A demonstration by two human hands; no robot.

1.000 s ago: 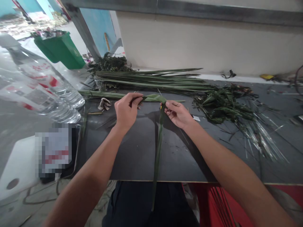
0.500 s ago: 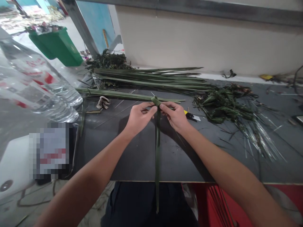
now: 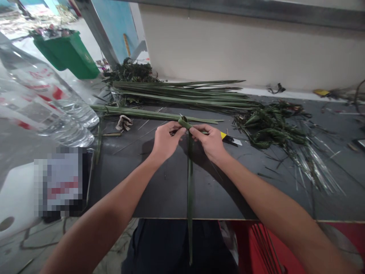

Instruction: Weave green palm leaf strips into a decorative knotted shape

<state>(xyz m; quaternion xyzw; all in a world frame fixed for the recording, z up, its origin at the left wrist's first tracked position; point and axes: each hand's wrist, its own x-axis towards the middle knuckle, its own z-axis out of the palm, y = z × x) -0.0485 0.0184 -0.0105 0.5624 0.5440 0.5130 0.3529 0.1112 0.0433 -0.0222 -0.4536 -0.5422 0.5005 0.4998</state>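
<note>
A long green leaf strip (image 3: 190, 179) is curled into a small loop at its top, and its tail hangs down past the table's front edge. My left hand (image 3: 169, 140) pinches the strip at the left of the loop, thumb against fingers. From the right, my right hand (image 3: 209, 140) pinches the same strip just below the loop. A thin pale stick tip shows by the loop. Just beyond my right hand lies a yellow and black cutter knife (image 3: 229, 139), partly hidden by the fingers.
Long leaf strips (image 3: 182, 95) lie across the back of the dark table (image 3: 159, 190). A heap of woven leaf pieces (image 3: 270, 123) with clear thin sticks (image 3: 316, 167) is at right. Water bottles (image 3: 48, 91) stand at left, before a green bin (image 3: 70, 57).
The loop at the top of the strip has tilted left and opened wider, its hollow now showing. Both hands have shifted slightly left, still pinching the strip.
</note>
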